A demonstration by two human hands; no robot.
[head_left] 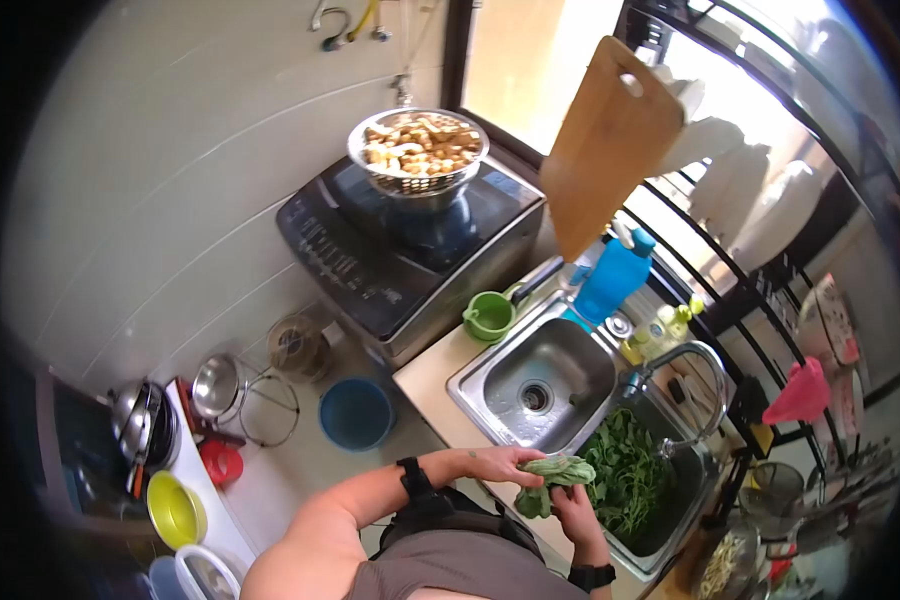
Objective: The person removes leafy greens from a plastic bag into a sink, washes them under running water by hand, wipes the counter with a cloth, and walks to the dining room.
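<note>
Between my two hands, close to my body at the counter's front edge, is a bunched pale green cloth [558,472]. My left hand [502,464] grips its left end from above, fingers closed. My right hand [572,504] holds it from below on the right, fingers closed round it. Just beyond my hands, the right sink basin [692,508] holds a heap of leafy greens [625,475]. To its left is a bare steel basin [545,365] with a drain. A curved faucet [715,375] rises behind the two basins.
A green dipper [490,315] and blue bottle [615,277] stand by the sink. A steel colander of peanut-like pieces [420,145] sits on a dark-topped washing machine [370,240]. A wooden cutting board [610,150] hangs at the rack. A blue bucket [357,414] stands on the floor.
</note>
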